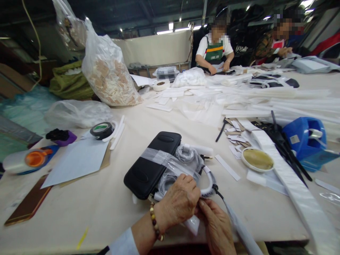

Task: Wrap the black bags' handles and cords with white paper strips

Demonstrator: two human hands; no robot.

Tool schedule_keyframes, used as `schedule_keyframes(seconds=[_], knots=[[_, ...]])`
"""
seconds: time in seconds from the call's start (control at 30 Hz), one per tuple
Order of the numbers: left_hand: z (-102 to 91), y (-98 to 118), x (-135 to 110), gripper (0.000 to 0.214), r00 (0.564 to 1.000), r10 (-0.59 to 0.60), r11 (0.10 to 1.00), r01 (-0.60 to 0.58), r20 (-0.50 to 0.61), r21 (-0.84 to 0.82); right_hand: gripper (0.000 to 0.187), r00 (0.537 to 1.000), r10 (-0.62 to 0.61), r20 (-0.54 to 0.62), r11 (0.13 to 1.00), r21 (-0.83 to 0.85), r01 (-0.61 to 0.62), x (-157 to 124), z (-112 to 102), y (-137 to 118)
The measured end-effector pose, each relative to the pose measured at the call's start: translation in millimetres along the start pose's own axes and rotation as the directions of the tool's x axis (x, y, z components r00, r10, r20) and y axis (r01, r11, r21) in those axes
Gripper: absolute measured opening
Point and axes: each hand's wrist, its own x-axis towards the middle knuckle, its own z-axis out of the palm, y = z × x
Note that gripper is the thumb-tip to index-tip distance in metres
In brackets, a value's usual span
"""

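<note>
A black handbag (156,161) lies on the table with a clear plastic band across it. Beside it are coils of plastic-wrapped strap (186,154) and a white-wrapped handle loop (211,182). My left hand (179,198), wearing a beaded bracelet, is closed over the near end of this bundle. Close against it, my right hand (216,223) pinches with thumb and fingers. What the fingertips grip is hidden between the hands. A clear plastic end (193,224) sticks out below them. From a black knot by the loop, a long wrapped strap (240,223) runs toward the table edge.
On the left are a tape roll (101,130), white sheets (77,161) and a brown board (29,202). A blue tape dispenser (305,141), a round tin (257,159) and black straps stand right. Behind are a scrap-filled bag (108,74) and two people working.
</note>
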Motion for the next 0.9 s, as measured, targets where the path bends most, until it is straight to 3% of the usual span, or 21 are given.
schedule_keyframes(seconds=[0.5,0.7,0.9], knots=[[8.4,5,0,0.01,0.999,0.046,0.998,-0.045,-0.03,0.036,0.025,0.997,-0.044,-0.057,0.996,-0.084,0.039,-1,3,-2],[14.0,1,-1,0.012,0.994,-0.057,0.998,0.053,-0.092,-0.036,0.026,0.998,-0.064,-0.006,0.99,-0.128,0.062,2,1,-4],[13.4,0,1,0.012,0.996,-0.049,0.999,0.048,-0.068,-0.017,0.026,0.999,-0.049,-0.004,0.994,-0.093,0.049,5,4,-3]])
